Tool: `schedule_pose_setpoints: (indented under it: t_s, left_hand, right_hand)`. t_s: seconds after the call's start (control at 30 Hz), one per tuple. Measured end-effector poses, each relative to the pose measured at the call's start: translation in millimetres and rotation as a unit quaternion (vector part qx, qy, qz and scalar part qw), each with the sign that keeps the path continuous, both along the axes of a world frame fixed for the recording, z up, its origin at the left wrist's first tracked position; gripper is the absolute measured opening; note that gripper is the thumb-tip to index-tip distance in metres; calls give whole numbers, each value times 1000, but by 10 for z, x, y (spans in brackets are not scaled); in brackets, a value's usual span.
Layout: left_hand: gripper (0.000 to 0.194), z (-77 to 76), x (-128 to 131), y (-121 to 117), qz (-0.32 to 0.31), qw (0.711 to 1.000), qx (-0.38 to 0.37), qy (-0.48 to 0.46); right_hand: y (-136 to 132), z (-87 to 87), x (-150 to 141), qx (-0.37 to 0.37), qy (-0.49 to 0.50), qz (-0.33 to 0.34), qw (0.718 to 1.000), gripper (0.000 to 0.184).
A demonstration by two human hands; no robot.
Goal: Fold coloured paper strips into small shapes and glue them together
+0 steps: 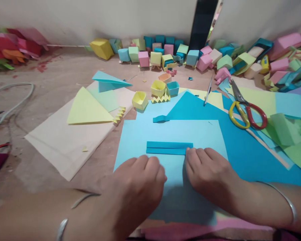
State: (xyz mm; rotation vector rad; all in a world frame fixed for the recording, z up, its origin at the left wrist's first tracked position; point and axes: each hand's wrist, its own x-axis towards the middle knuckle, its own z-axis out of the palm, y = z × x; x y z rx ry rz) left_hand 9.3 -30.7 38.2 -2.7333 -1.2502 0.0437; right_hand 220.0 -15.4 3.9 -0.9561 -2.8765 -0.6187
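- The folded blue strip [165, 148] may be at risk of swivelling on the light blue sheet [137, 132], because its left end is lying free while only the right end is being touched.
- Its two long flaps are meeting at a lengthwise seam; they could be springing apart if the paper is resisting its creases, or ending up uneven if finger pressure is falling on one side only.
- The light blue sheet is overlapping a darker blue sheet [240, 160], so a dragging wrist could be shifting it and the strip together.
- A small blue scrap [161, 118] is sitting at the light blue sheet's far edge, where a stray brush could be sweeping it under the strip.
- The strip is lying flat on the light blue sheet, left of the right hand [210, 167], whose fingertips are touching its near right corner; whether they are pinching or merely pressing, one cannot tell.
- The left hand [140, 180] is curling above the light blue sheet's near left part, nearer the wearer than the strip and apart from it; its fingertips are hidden, so its grip is remaining unclear.
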Motion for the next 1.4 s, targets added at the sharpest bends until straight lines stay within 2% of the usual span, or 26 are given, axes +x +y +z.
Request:
schedule_pose_setpoints:
  t_s: [0.1,0.23,0.3,0.43,0.53,0.77,0.9,1.07,1.2,1.4]
  left_hand:
    - [10,-56,28,188,-34,999,-6,-29]
    - [6,-145,10,339,-37,996,-80,-5]
    - [10,-171,-6,372,-43,995,-88,6]
    - [12,-214,-15,433,-58,996,-74,-4]
    - [13,-249,-17,468,-78,995,-64,-13]
    - [16,-306,-38,487,-127,991,24,-21]
    - [12,-365,-47,577,-102,993,26,-47]
    - [15,-409,-67,667,-50,997,-24,-56]
    - [13,-387,-69,664,-38,997,-44,-54]
    - [13,-333,-55,680,-3,994,-90,-69]
  right_hand:
    - [51,39,-6,-15,41,-7,999,22]
    - [130,95,4,-34,75,-7,997,27]
    - [152,112,10,-45,75,-11,996,26]
    - [145,108,2,-68,47,-35,996,22]
    - [130,82,-19,-59,34,-53,996,20]
    - [193,66,-19,-37,35,-47,998,22]
    - [282,77,11,-56,11,-78,995,20]
    - [370,65,30,-77,-13,-95,992,16]
    - [437,40,37,-109,11,-78,991,13]
    - [526,-28,44,-183,80,-87,976,9]
